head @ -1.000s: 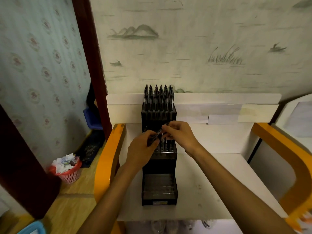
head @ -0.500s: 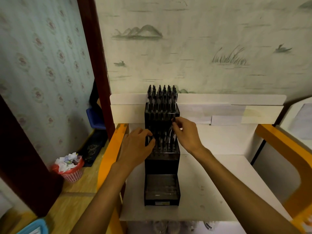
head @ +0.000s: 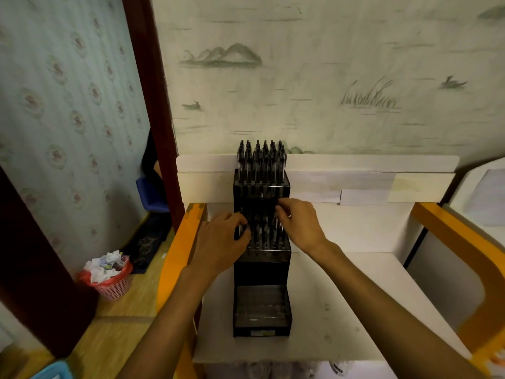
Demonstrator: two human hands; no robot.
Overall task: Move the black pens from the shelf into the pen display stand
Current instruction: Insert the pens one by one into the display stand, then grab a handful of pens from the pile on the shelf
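black stand (head: pixel 261 272) holds upright pens (head: pixel 261 162) in 2 tiers.

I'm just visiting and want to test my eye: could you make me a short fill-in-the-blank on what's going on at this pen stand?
1. The pen display stand is coloured ____.
2. The stand's ____ tier, nearest the person, holds no pens.
3. The right hand pinches a pen at the ____ tier.
4. The red waste basket stands on the floor to the ____ of the white shelf.

Missing words: black; bottom; middle; left
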